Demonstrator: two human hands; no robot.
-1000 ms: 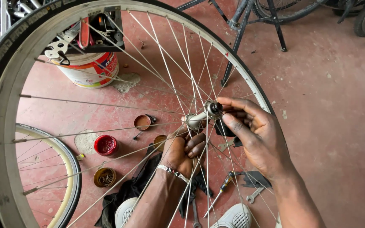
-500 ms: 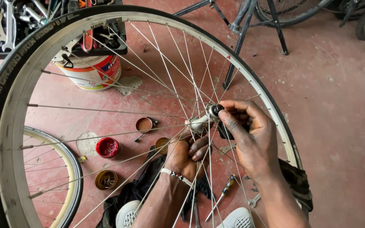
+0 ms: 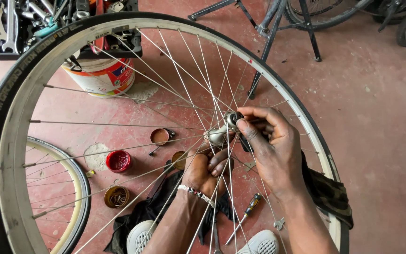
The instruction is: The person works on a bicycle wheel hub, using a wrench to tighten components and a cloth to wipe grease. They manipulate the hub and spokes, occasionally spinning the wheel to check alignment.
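**A:** What's crowding you?

**B:** Spokes mostly. My right hand [image 3: 271, 146] pinches the hub [image 3: 224, 129] at the wheel's [image 3: 10, 141] centre, left hand [image 3: 207, 169] grips below it. Small lids [image 3: 118, 161], screwdriver [image 3: 245, 214] underneath; open floor [image 3: 381, 141] right.

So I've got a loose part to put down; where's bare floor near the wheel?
Bare floor lies right of the wheel, below the stand legs. Inside the rim it is crowded: bucket, small tins, dark cloth, screwdriver, both hands at the hub.
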